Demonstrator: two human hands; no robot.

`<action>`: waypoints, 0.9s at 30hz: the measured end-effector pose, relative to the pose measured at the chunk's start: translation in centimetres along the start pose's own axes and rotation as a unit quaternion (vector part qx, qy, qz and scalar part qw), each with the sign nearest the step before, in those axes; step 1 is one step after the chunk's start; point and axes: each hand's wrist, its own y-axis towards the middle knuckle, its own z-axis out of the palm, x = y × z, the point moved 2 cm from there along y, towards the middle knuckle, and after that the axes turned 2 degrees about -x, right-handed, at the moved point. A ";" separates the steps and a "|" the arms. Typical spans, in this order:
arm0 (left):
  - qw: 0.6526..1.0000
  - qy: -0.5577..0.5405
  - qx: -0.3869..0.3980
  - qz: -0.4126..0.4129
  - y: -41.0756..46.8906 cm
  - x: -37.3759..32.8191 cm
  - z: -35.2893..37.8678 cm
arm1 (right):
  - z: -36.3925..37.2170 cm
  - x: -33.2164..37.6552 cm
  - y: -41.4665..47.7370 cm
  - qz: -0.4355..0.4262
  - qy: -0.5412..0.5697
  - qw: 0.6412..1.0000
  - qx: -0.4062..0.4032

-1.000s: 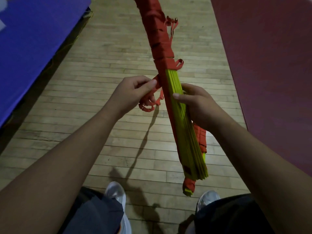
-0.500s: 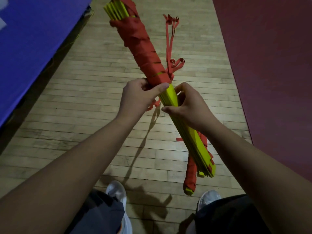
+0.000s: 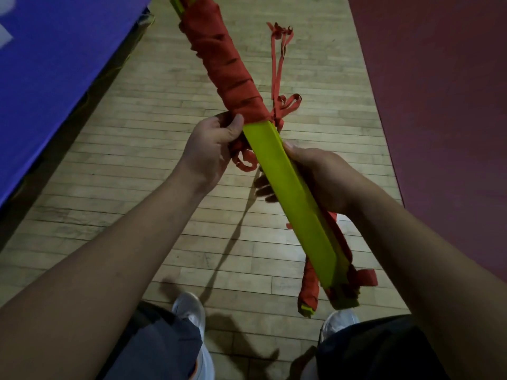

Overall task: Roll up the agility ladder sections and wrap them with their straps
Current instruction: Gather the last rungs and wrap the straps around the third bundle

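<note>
Far end of the bundle of yellow-green plastic ladder rungs (image 3: 288, 185) runs off the top edge. Red fabric strap winding (image 3: 227, 69) hides the rungs beneath it. Right hand (image 3: 323, 179): palm behind the bundle, only dark fingertips show past it. Left hand (image 3: 211, 149): fingers curled out of sight under the wrap. Both white shoes (image 3: 189, 311) partly covered by shorts.

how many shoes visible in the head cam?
2. One white shoe sits at bottom centre-left, below the left forearm; the other white shoe at bottom right, just under the lower end of the ladder bundle. Both are partly hidden by the legs.
</note>
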 end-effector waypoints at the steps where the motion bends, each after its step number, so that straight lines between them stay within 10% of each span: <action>1: 1.000 0.009 0.012 0.004 0.0 -0.1 -0.1 | 0.3 0.0 0.0 0.006 0.014 1.000 0.024; 12: 0.929 0.353 0.001 0.107 0.1 -1.1 -1.6 | -0.6 0.4 -0.6 -0.135 -0.046 0.982 -0.124; 27: 0.959 0.279 -0.016 0.055 -0.1 -0.1 0.0 | -0.5 0.0 0.6 -0.131 -0.079 0.960 -0.234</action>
